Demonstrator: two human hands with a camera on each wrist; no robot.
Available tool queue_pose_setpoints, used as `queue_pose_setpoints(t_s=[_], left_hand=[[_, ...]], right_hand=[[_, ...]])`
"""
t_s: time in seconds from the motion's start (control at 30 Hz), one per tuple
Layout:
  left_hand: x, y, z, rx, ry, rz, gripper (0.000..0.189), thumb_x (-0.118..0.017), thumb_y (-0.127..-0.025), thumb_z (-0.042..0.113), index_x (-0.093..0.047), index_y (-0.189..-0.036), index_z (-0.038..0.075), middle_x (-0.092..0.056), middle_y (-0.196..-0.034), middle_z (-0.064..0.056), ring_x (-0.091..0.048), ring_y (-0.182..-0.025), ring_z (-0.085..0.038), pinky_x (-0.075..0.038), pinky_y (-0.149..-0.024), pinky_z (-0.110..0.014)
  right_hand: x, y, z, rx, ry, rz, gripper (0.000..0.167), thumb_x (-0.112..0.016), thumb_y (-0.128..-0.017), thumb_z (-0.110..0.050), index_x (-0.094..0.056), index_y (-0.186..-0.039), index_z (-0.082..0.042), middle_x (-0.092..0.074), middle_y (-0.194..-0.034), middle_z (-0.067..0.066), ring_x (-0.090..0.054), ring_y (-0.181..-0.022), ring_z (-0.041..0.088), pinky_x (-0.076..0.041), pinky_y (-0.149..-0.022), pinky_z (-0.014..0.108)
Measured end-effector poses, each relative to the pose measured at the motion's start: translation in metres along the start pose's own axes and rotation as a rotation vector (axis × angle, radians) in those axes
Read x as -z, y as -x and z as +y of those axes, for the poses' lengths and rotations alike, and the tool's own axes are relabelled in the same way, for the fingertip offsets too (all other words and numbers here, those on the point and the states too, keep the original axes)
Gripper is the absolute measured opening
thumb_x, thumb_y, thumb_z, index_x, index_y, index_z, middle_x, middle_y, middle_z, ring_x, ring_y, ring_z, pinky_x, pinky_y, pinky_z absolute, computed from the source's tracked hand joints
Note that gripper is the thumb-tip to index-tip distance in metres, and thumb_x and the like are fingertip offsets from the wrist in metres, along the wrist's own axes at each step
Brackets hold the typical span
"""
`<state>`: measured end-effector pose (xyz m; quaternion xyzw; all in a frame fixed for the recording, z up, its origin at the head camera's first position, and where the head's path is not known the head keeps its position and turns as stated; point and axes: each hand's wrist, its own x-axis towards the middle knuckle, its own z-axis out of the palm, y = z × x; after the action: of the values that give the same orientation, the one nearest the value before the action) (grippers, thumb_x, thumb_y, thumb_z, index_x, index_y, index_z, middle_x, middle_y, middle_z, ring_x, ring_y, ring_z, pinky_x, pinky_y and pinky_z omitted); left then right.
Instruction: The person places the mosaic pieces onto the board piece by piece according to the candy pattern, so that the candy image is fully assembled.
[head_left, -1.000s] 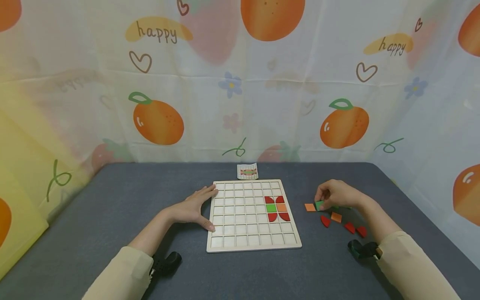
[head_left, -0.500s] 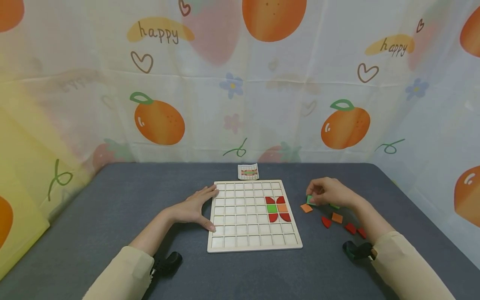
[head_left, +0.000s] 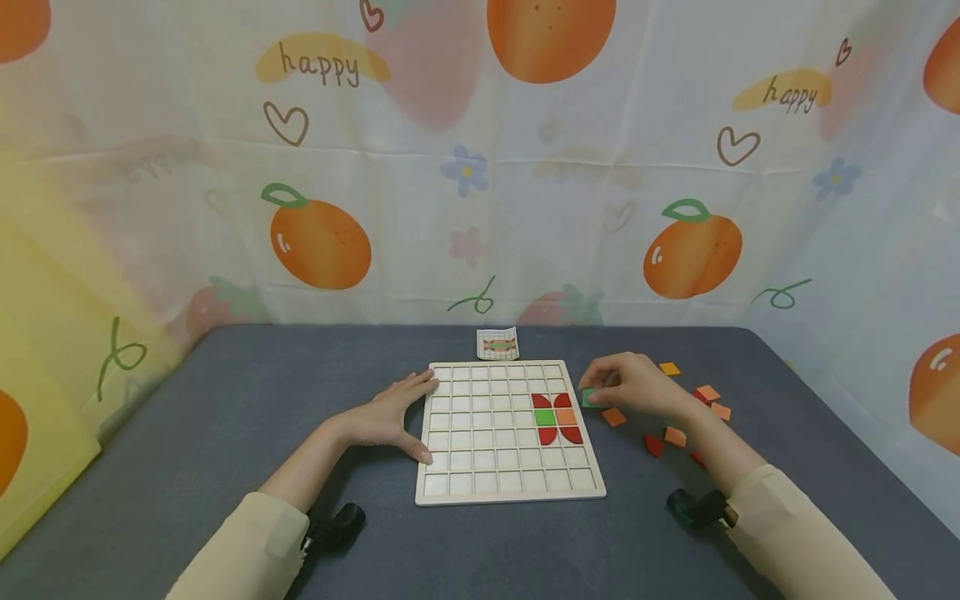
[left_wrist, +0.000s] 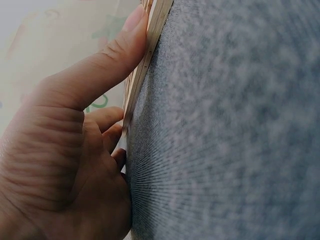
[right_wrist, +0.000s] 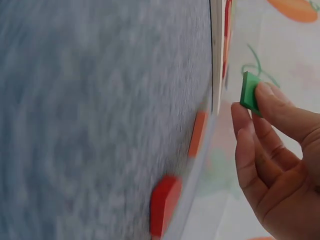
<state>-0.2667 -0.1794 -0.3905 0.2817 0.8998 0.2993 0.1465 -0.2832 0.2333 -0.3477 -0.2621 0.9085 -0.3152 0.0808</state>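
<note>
In the head view, a white grid board (head_left: 480, 460) lies on the table. Toward its right side, red rounded pieces (head_left: 541, 401) sit above and below a green square (head_left: 544, 417) and an orange square (head_left: 566, 416). My left hand (head_left: 381, 417) is spread against the board's left edge, its thumb (left_wrist: 127, 47) resting on the rim in the left wrist view. Just off the board's right edge, my right hand (head_left: 628, 385) pinches a green square tile (right_wrist: 249, 94) between thumb and fingers, raised above the table.
Loose pieces lie right of the board: an orange square (head_left: 613, 417), a red piece (head_left: 653, 445), another orange square (head_left: 675, 437), a yellow-orange tile (head_left: 670, 368) and several more beside the right forearm. A small pattern card (head_left: 497, 343) stands behind the board.
My right hand has lifted the green tile from among the loose pieces and carried it left toward the board. An orange square there has turned slightly. My left hand stays put.
</note>
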Motion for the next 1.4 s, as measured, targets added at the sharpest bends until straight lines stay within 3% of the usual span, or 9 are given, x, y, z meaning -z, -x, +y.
queue_pose_setpoints(t_s=[0.3, 0.8, 1.0, 1.4], left_hand=[[-0.001, -0.001, -0.001, 0.006, -0.003, 0.006, 0.119, -0.085, -0.069, 0.053, -0.022, -0.158, 0.005, -0.008, -0.168, -0.016, -0.003, -0.154, -0.047, -0.008, -0.116, -0.075], [-0.001, -0.001, -0.002, 0.006, -0.009, 0.006, 0.118, -0.085, -0.070, 0.052, -0.022, -0.158, 0.005, -0.009, -0.168, -0.017, -0.003, -0.154, -0.047, -0.008, -0.117, -0.073], [-0.002, -0.002, 0.000, 0.018, -0.010, 0.008, 0.117, -0.086, -0.070, 0.049, -0.022, -0.158, 0.005, -0.009, -0.168, -0.016, -0.004, -0.154, -0.046, -0.009, -0.116, -0.074], [-0.002, -0.002, -0.002, 0.015, -0.017, 0.007, 0.119, -0.085, -0.069, 0.054, -0.021, -0.158, 0.005, -0.009, -0.168, -0.016, -0.003, -0.154, -0.046, -0.008, -0.117, -0.073]], right_hand=[[-0.014, -0.011, -0.015, 0.058, -0.014, -0.031, 0.019, -0.067, -0.094, -0.012, -0.073, -0.111, -0.014, -0.074, -0.110, 0.007, -0.071, -0.084, 0.014, -0.057, -0.074, 0.027], [-0.044, -0.035, -0.041, 0.082, -0.024, -0.053, 0.017, -0.069, -0.092, -0.013, -0.075, -0.107, -0.016, -0.075, -0.100, 0.000, -0.066, -0.076, 0.011, -0.054, -0.071, 0.027], [-0.051, -0.037, -0.048, 0.107, -0.018, -0.046, 0.012, -0.071, -0.090, -0.013, -0.075, -0.101, -0.018, -0.072, -0.086, -0.001, -0.064, -0.072, 0.015, -0.052, -0.066, 0.024], [-0.058, -0.039, -0.050, 0.083, -0.015, -0.036, 0.008, -0.072, -0.089, -0.010, -0.076, -0.093, -0.016, -0.074, -0.083, -0.001, -0.065, -0.075, 0.006, -0.054, -0.071, 0.024]])
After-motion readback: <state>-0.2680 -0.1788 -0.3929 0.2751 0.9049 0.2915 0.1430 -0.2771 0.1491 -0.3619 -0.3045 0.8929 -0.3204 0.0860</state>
